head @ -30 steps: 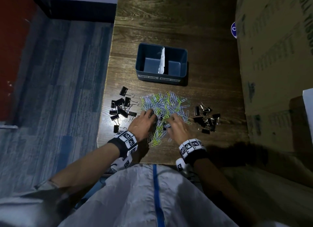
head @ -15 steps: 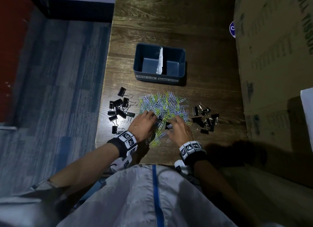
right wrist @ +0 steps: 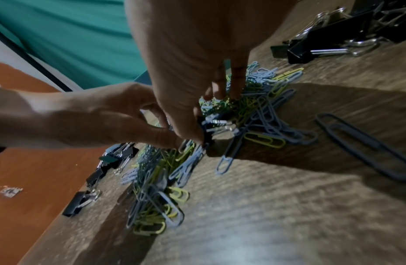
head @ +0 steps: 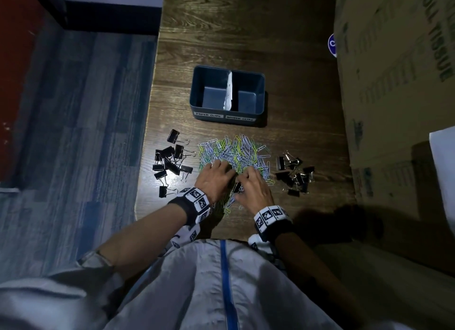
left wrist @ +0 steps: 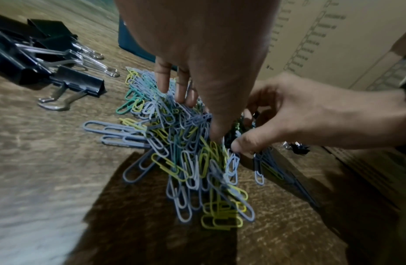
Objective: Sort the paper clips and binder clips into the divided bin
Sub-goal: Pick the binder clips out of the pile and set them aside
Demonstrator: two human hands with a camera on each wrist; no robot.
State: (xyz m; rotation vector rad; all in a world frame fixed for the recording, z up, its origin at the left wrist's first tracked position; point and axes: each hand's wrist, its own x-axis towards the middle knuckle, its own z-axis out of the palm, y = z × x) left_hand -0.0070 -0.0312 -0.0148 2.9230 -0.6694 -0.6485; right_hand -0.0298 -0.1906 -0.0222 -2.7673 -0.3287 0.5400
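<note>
A dark blue divided bin (head: 260, 96) stands past the clips, with a white divider (head: 229, 90) and front labels for paper clips (left half) and binder clips (right half). Both halves look bare. Coloured paper clips (head: 234, 151) lie heaped mid-table. My left hand (head: 216, 177) (left wrist: 197, 116) digs curled fingers into the heap's near left side and gathers clips against its thumb. My right hand (head: 251, 184) (right wrist: 211, 114) pinches a small black binder clip (head: 236, 187) (right wrist: 207, 136) (left wrist: 237, 129) that lies among the paper clips between my thumbs.
Black binder clips lie in two loose groups, one left of the heap (head: 170, 162) and one right of it (head: 295, 174). A tall cardboard box (head: 394, 83) walls the table's right side. The table's left edge (head: 147, 137) drops to blue carpet.
Both hands have drawn closer together on the near side of the paper clip heap, pushing clips inward. The small binder clip now sits between my thumbs.
</note>
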